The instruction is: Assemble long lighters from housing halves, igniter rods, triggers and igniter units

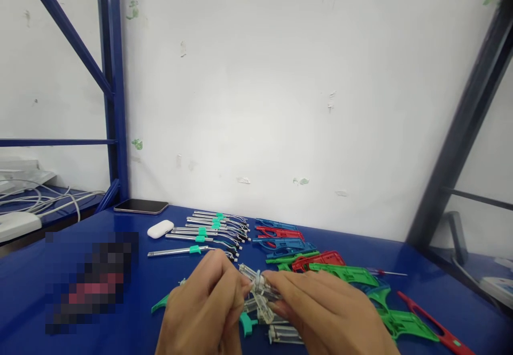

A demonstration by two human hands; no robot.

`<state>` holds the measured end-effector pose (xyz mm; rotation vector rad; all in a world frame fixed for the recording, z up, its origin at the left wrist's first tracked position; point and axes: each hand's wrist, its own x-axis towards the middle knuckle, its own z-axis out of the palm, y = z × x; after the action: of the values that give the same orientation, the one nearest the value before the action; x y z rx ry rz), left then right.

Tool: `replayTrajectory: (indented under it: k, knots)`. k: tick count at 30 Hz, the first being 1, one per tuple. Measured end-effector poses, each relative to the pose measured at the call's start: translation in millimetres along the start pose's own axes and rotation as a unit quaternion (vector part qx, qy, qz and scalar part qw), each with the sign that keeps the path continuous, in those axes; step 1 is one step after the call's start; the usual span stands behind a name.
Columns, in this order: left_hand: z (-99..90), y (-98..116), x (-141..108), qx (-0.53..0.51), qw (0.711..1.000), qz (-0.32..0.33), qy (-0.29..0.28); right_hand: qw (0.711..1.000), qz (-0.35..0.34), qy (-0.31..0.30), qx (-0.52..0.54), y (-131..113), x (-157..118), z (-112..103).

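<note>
Two hands [256, 291] grip a clear plastic part [260, 285] above a blue table [132, 285]

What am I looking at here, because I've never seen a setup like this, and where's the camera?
There's no machine: these are a person's two bare hands. The single picture comes from a camera worn on their head, looking forward and down.

The left hand and right hand hold small clear plastic pieces between their fingertips.

On the blue table lie a phone, a white rounded object, slim metallic rods with teal parts and wires, and red, blue and green plastic parts. Something at the left is pixelated beyond recognition.
</note>
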<state>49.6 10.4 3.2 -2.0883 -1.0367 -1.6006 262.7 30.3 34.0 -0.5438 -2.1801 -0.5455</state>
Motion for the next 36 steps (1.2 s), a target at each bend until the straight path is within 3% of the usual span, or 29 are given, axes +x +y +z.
replayTrajectory:
  k: [19,25,29,36]
  knots:
    - [2.6,0,-7,-0.024,0.999,-0.007,-0.029,0.999,0.010,0.041,-0.021,-12,16,-4]
    - [4.2,1,-8,-0.057,0.998,-0.020,-0.028,1.000,0.020,-0.012,0.014,-9,6,-2]
    - [2.3,3,-6,-0.067,0.996,-0.035,-0.044,1.000,0.020,0.002,0.020,-8,4,-1]
    - [-1.8,4,-4,-0.069,0.994,-0.045,-0.066,0.996,0.033,-0.040,0.068,-5,4,-4]
